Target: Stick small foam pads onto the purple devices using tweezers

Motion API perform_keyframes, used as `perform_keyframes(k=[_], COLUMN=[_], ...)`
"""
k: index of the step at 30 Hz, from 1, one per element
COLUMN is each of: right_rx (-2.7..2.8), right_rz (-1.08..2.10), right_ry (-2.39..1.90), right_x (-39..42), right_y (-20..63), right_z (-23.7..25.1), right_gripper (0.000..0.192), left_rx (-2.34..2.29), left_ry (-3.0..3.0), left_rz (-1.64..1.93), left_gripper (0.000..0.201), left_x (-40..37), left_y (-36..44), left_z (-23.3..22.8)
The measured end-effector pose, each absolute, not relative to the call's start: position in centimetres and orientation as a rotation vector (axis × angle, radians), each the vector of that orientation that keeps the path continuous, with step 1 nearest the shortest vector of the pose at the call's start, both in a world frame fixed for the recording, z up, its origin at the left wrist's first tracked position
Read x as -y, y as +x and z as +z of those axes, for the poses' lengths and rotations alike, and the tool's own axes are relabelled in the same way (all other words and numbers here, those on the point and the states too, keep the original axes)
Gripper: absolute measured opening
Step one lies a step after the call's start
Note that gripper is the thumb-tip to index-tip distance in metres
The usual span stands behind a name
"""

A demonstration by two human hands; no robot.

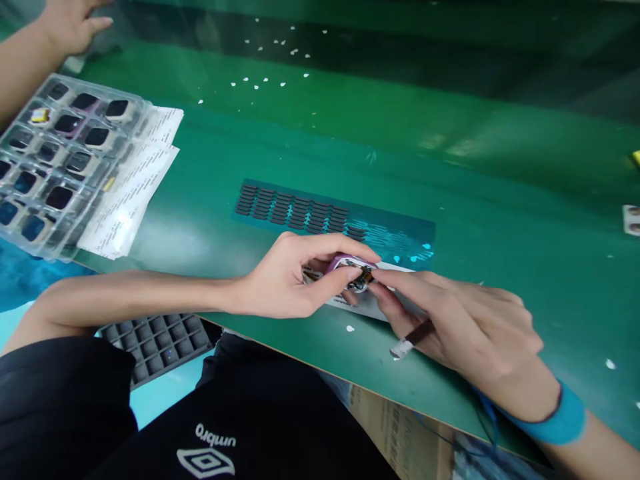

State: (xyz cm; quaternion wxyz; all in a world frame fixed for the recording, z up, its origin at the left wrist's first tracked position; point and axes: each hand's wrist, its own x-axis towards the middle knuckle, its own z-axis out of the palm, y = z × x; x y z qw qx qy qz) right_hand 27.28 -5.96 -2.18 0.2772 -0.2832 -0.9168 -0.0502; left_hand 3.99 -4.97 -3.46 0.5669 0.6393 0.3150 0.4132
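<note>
Nearest the camera, below the small purple-cased device (350,270), lie the person's black clothing and, to its near left, a dark gridded tray (157,343) tucked under the edge of the green bench (500,200); the device itself sits just above the bench's near edge, over a white label sheet (367,305) that lies flat beneath it; the left hand (295,280) pinches the device between thumb and curled forefinger, holding it open side up, so far as the view allows; the right hand (465,323) comes in from the device's right, its forefinger and thumb pressed together on a small brown part right at the device's edge, while a thin tool with a flat pale tip (407,345) is tucked under the same hand's fingers and points back toward the near edge; the step in hand looks like seating or fixing a tiny piece into the open case, and the next move would call for a steady pinch on the left and fine, light pressure on the right, since the part is small and half hidden by the fingertips; just beyond the device a sheet of small dark pads in rows (300,213) lies on the bench; farther off to the device's left stands a clear blister tray (50,167) of similar devices with white paper strips (130,193) beside it; at the far left another person's hand (70,27) rests on the bench.
</note>
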Motion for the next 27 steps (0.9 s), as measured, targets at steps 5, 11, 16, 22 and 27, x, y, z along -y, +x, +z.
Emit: perform_keyframes(k=[5,11,16,22,27], right_rx=[2.337,2.327,2.331,2.339,2.362], right_rz=[-0.053,0.025,-0.117,-0.107,-0.043], right_ry=[-0.813,-0.767,-0.778,-0.691,-0.726], right_x=[6.3,6.16,6.06,5.73,5.86], right_y=[26.45,26.62,26.57,26.75,27.38], right_z=[-2.47,-2.81,-2.91,-2.62,-2.73], right_gripper=[0.025,0.026,0.028,0.02,0.025], left_rx=[-0.817,-0.83,-0.802,-0.803,-0.8], left_ry=[1.804,1.838,1.825,1.804,1.81], left_rz=[1.124,1.155,1.162,1.141,1.118], left_gripper=[0.019,0.02,0.02,0.013,0.009], left_x=[5.26,5.34,5.06,4.83,4.81], left_y=[3.92,4.01,3.78,3.54,3.42], left_z=[-3.23,-3.27,-3.01,-2.75,-2.72])
